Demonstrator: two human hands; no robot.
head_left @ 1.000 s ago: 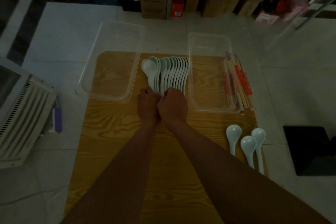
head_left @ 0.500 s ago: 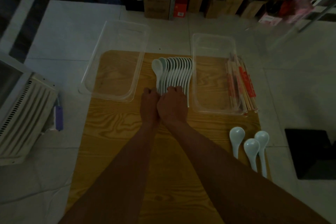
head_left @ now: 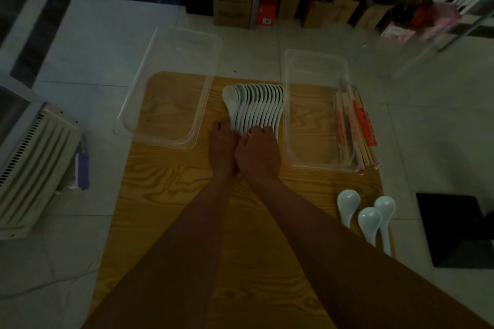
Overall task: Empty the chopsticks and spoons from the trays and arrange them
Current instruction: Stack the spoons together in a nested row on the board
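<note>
Head view: we compare with a second ago and see the leftmost spoon, then fanned out away from the row, now tucked against it, so the row of white spoons (head_left: pixel 256 107) sits tighter; both hands have stayed at the handle ends. We see the left hand (head_left: pixel 223 145) flat against the left side of the handles, fingers together, grip not closed around anything we can make out. We see the right hand (head_left: pixel 258 152) resting over the handle ends, fingers curled down onto them; whether its grip actually pinches a handle we cannot tell. The spoons are glossy white, deep-bowled, overlapped on edge with bowls pointing away from the person, lying on the wooden table (head_left: pixel 165 195) between the two trays. We count roughly a dozen in the row, exact number unclear from the overlap, plus three loose spoons (head_left: pixel 370 218) at the table's right edge, bowls up. Two clear plastic trays: left tray (head_left: pixel 133 104) and right tray (head_left: pixel 291 152), both showing bare bottoms. A bundle of chopsticks (head_left: pixel 358 128) in red-and-white paper sleeves lies along the right tray's right side; count unreadable. White tiled floor (head_left: pixel 107 48) around.
</note>
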